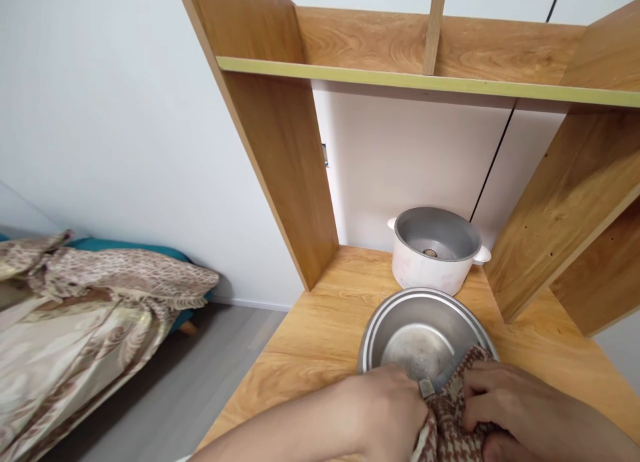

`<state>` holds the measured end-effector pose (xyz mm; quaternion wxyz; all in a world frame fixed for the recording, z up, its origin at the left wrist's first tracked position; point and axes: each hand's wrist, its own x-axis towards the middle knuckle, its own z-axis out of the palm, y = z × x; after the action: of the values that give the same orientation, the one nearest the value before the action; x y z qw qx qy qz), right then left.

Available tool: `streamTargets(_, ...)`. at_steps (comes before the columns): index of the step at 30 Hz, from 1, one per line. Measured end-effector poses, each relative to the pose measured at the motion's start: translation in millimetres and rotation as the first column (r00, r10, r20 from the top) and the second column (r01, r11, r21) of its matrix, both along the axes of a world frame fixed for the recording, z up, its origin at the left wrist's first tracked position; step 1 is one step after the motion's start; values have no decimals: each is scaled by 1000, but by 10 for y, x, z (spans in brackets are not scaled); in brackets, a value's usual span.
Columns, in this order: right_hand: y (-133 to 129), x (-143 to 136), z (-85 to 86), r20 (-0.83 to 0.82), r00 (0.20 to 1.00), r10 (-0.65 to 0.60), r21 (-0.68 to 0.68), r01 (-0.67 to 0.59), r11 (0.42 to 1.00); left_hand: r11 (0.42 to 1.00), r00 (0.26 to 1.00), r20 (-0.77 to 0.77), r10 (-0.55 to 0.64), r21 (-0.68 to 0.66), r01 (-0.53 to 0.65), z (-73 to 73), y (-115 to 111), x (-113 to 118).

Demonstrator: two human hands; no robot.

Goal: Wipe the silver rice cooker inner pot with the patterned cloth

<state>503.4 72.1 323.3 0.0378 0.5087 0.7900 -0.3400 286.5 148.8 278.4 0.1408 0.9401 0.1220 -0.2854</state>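
Note:
A brown-and-cream patterned cloth (453, 409) with a grey edge is bunched between my two hands, over the near rim of a metal basin. My left hand (395, 409) is closed on the cloth's left side, its fingertips mostly hidden. Curled fingers of my right hand (500, 402) grip the cloth from the right. The round metal basin (383, 339) stands on the wooden desk, and part of the cloth hangs into it. Just behind the basin sits a white rice cooker body (420, 269), lidless, its grey inside showing.
Wooden shelf uprights rise on the left (285, 175) and right (555, 215), with a shelf board (370, 77) across above the desk (305, 342). A bed with a patterned cover (125, 302) stands at the far left, beyond the grey floor (200, 375).

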Motion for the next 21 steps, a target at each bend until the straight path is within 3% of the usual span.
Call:
streamTargets(4,-35,30,108,39,998,-41,-1,41,999,1000,1000,-11,-20,9,20,-14,11,7)
streamTargets(6,-47,-1,83,-9,1000,-10,55,10,998,1000,1000,-2,-14,-4,14,-54,19,16)
streamTargets(9,-78,-68,-101,-116,983,141,193,-118,974,999,1000,-13,0,-34,0,-89,28,40)
streamTargets(13,-142,-37,-405,-11,982,188,414,-166,895,1000,999,-31,-19,-21,18,-10,18,58)
streamTargets(16,-160,40,-440,-4,987,159,398,-145,906,999,999,-33,-33,2,33,66,4,48)
streamTargets(19,-135,55,-303,6,994,109,306,-106,946,1000,1000,-19,-21,3,21,58,1,27)
streamTargets(21,-106,31,-179,33,996,81,170,-85,982,1000,1000,22,-9,2,9,4,6,9)
